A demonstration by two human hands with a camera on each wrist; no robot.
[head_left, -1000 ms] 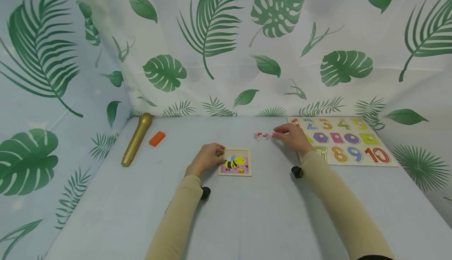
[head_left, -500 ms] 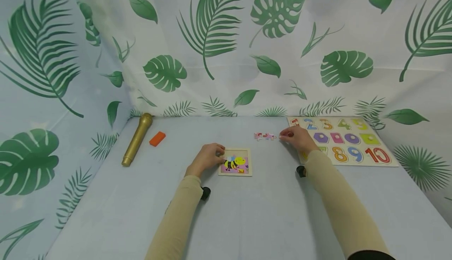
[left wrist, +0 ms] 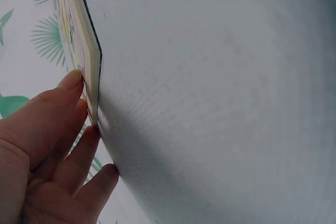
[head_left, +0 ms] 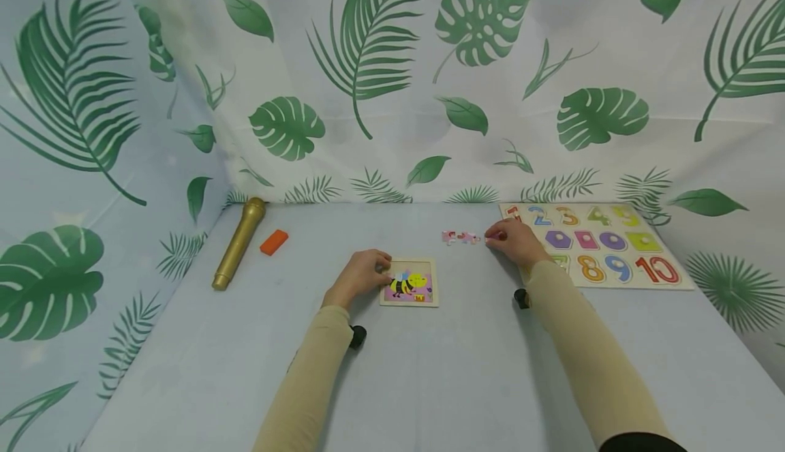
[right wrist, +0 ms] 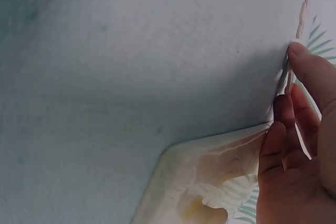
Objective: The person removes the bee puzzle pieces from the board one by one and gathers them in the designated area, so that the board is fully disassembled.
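A small square wooden bee puzzle (head_left: 407, 283) lies in the middle of the table. My left hand (head_left: 362, 275) grips its left edge, thumb on the rim and fingers at the side; the left wrist view shows the thumb (left wrist: 71, 81) on the frame (left wrist: 90, 51). Farther back and to the right, my right hand (head_left: 515, 239) pinches a small puzzle piece, mostly hidden by the fingers; its thin edge (right wrist: 290, 80) shows in the right wrist view. Two pink jigsaw pieces (head_left: 469, 237) lie in a row just left of those fingertips.
A wooden number-and-shape board (head_left: 613, 268) lies at the back right, partly behind my right hand. At the back left are a gold microphone (head_left: 239, 244) and an orange block (head_left: 273, 242). A leaf-print curtain (head_left: 380, 145) stands behind the table.
My right hand has moved slightly right, off the pink jigsaw pieces, which stay in a row on the table. The left hand and bee puzzle have kept their place.
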